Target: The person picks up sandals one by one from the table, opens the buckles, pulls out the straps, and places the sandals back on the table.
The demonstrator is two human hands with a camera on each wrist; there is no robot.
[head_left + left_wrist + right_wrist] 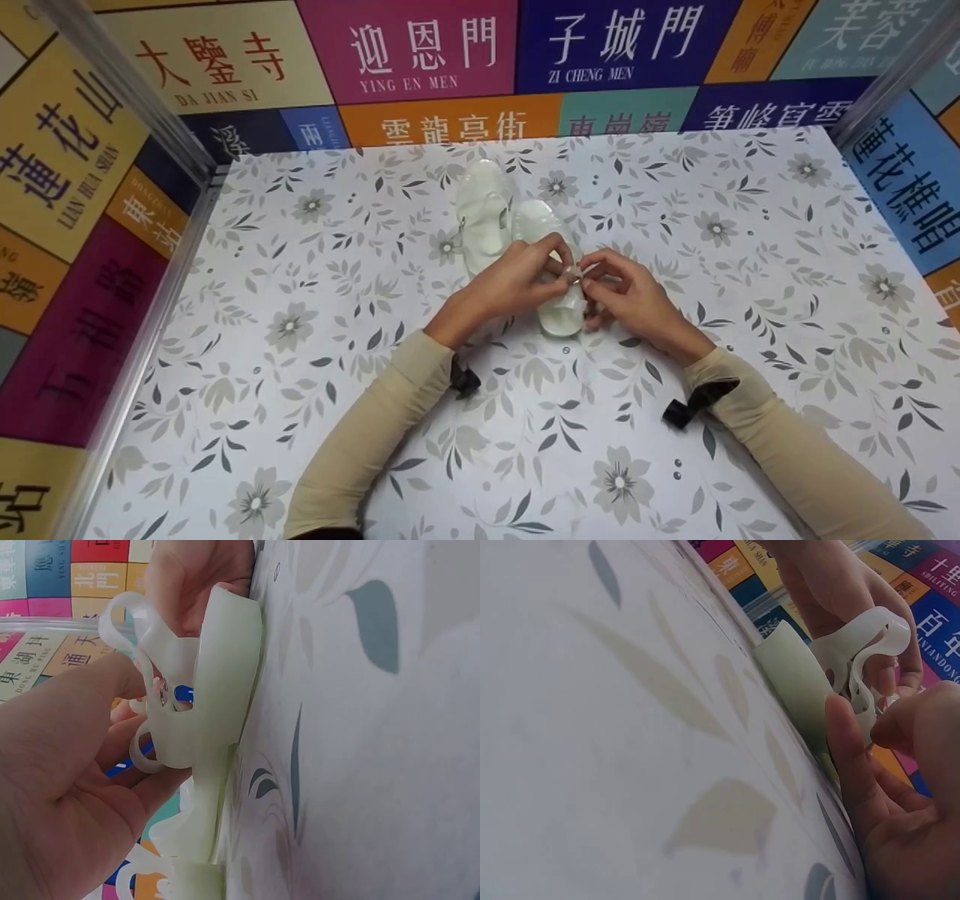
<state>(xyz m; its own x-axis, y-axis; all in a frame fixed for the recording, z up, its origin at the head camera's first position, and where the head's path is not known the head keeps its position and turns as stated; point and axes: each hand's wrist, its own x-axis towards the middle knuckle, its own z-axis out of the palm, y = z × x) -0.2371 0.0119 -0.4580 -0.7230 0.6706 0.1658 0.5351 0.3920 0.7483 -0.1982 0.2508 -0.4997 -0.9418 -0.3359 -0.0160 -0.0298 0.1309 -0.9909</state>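
Observation:
Two pale green, translucent sandals lie side by side on the table, toes pointing away. Both hands are at the right sandal, over its ankle strap. The left hand pinches the strap from the left, thumb and index finger at its small metal buckle. From the other side, the right hand pinches the strap's end near the buckle. Fingers partly hide the buckle, so whether it is fastened cannot be told. In the right wrist view the heel stands on the table. The left sandal lies untouched, slightly farther back.
A white tablecloth with grey flowers and leaves covers the table. Colourful panels with Chinese lettering rise behind it and at both sides. A metal frame edge runs along the left. Dark camera straps circle the wrists.

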